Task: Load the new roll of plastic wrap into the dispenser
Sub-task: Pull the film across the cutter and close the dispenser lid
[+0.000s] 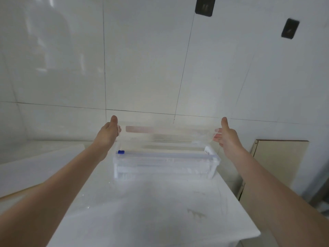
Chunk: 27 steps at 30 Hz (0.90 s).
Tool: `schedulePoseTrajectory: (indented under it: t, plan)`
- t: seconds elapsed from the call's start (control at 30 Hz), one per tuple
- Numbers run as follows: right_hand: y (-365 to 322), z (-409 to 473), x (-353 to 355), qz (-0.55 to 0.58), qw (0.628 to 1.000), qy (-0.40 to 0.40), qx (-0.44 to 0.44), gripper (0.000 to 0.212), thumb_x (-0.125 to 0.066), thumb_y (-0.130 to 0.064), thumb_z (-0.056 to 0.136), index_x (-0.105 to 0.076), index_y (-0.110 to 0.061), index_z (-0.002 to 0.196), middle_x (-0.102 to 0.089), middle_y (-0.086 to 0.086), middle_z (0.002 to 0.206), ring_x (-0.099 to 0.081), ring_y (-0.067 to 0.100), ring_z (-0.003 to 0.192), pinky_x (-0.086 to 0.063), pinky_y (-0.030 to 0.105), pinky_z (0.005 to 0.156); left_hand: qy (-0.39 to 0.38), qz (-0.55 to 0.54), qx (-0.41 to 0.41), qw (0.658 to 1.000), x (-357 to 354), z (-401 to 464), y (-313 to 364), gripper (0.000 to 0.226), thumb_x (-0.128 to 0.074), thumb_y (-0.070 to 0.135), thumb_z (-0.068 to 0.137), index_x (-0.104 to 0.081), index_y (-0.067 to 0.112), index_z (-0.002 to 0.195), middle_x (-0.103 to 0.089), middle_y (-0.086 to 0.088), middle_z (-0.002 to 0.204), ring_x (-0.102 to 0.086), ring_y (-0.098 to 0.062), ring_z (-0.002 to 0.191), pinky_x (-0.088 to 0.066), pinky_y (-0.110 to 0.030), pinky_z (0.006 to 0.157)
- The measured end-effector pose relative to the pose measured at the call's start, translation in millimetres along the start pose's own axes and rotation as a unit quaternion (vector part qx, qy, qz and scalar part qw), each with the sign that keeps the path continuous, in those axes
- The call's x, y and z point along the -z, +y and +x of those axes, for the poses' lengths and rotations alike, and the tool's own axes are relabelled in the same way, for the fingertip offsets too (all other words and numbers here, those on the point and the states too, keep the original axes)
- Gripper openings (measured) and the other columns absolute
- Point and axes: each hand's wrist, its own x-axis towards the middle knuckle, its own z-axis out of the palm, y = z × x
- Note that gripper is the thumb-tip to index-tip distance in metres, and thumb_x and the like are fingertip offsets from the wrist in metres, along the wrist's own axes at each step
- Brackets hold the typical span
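Left hand: thumb up, fingers curled round the left end of the clear lid, which it pinches and holds raised.
Blue slide cutter: sits at the left end of the cutter rail along the front top edge of the box.
Dispenser: clear plastic box on the white table, near its far edge, lid tilted up and back toward the tiled wall.
New roll: a pale cylinder end shows inside at the right; whether this is the new roll seated or a holder part, I cannot tell through the blur.
Right hand: thumb up, fingers half closed on the lid's right end, gripping it.
Board: beige panel leaning beside the table, clear of the work.
Risk, lid: uneven pull from the two hands could twist the thin lid or strain its hinge.
Risk, box: it looks light; lifting the lid hard may tip or slide it toward the wall.
Risk, cutter: fingers dropping near the rail could catch the blade.
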Motion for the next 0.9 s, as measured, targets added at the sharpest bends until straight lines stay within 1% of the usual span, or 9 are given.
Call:
schedulePoseTrajectory:
  t: [0.07,0.13,0.27,0.33,0.4,0.53,0.67,0.77,0.9]
  plan:
    - [5,-10,8,-0.017,1.000,0.004,0.010,0.051,-0.046,-0.056,0.089,-0.060,-0.009,0.081,-0.064,0.009,0.091,-0.065,0.029,0.094,-0.042,0.039,0.105,-0.019,0.025,0.001,1.000,4,-8,-4,0.047,-0.026,0.054,0.093,-0.040,0.015,0.072,-0.045,-0.001,0.079,-0.040,-0.022,0.084,-0.033,-0.032,0.081]
    - [14,-20,14,-0.041,0.999,0.011,0.030,0.038,-0.056,-0.045,0.088,-0.061,-0.009,0.075,-0.066,0.008,0.091,-0.065,0.030,0.103,-0.044,0.040,0.102,-0.030,0.040,0.011,0.999,5,-16,-8,0.037,-0.036,0.049,0.093,-0.047,0.014,0.083,-0.047,-0.002,0.089,-0.042,-0.024,0.091,-0.035,-0.034,0.084]
    - [34,-38,16,-0.043,0.996,0.029,0.072,0.021,-0.061,-0.017,0.088,-0.066,-0.004,0.103,-0.064,0.007,0.101,-0.061,0.021,0.098,-0.043,0.026,0.083,-0.032,0.035,-0.003,0.999,2,-34,-16,0.018,-0.045,0.023,0.095,-0.051,0.014,0.111,-0.050,-0.002,0.115,-0.042,-0.019,0.101,-0.029,-0.029,0.089]
    - [42,-41,16,-0.029,0.996,0.041,0.078,0.019,-0.060,-0.008,0.087,-0.065,-0.003,0.105,-0.062,0.007,0.097,-0.057,0.011,0.078,-0.043,0.013,0.070,-0.038,0.033,-0.014,0.999,1,-42,-20,0.031,-0.045,0.013,0.095,-0.050,0.013,0.125,-0.049,-0.005,0.129,-0.042,-0.017,0.103,-0.028,-0.027,0.091]
    - [52,-44,16,-0.008,0.996,0.031,0.079,0.020,-0.057,0.002,0.085,-0.066,0.001,0.104,-0.063,0.012,0.095,-0.056,0.013,0.074,-0.043,0.005,0.058,-0.048,0.051,-0.016,0.997,1,-47,-24,0.043,-0.042,0.008,0.095,-0.043,0.015,0.137,-0.045,-0.007,0.141,-0.046,-0.016,0.103,-0.028,-0.026,0.095]
    - [69,-45,11,0.015,0.997,0.025,0.077,0.020,-0.057,0.002,0.082,-0.067,-0.009,0.096,-0.065,0.008,0.095,-0.059,0.020,0.092,-0.044,0.025,0.080,-0.053,0.048,-0.018,0.997,-2,-46,-31,0.049,-0.040,0.005,0.094,-0.038,0.019,0.141,-0.038,-0.005,0.149,-0.050,-0.017,0.117,-0.027,-0.029,0.106]
    - [74,-42,5,0.045,0.996,0.052,0.056,0.021,-0.056,-0.001,0.081,-0.068,-0.015,0.091,-0.064,0.004,0.095,-0.057,0.016,0.088,-0.042,0.025,0.078,-0.032,-0.009,0.031,0.999,-7,-34,-40,0.058,-0.043,0.001,0.091,-0.032,0.018,0.146,-0.032,-0.002,0.153,-0.031,-0.022,0.141,-0.023,-0.038,0.118]
    - [77,-38,0,0.117,0.991,0.058,0.017,0.023,-0.055,0.000,0.082,-0.067,-0.019,0.078,-0.061,0.002,0.088,-0.053,0.016,0.081,-0.038,0.023,0.063,-0.009,-0.051,0.099,0.994,-12,-19,-48,0.045,-0.046,0.003,0.088,-0.047,0.010,0.132,-0.050,-0.012,0.132,-0.045,-0.027,0.123,-0.031,-0.034,0.108]
    - [76,-30,-12,0.174,0.980,0.092,-0.028,0.023,-0.057,-0.002,0.079,-0.063,-0.021,0.069,-0.059,0.002,0.086,-0.052,0.021,0.089,-0.043,0.032,0.076,-0.010,-0.031,0.097,0.995,-14,-9,-51,0.014,-0.046,0.001,0.082,-0.053,0.012,0.087,-0.046,-0.009,0.094,-0.040,-0.022,0.090,-0.028,-0.032,0.077]
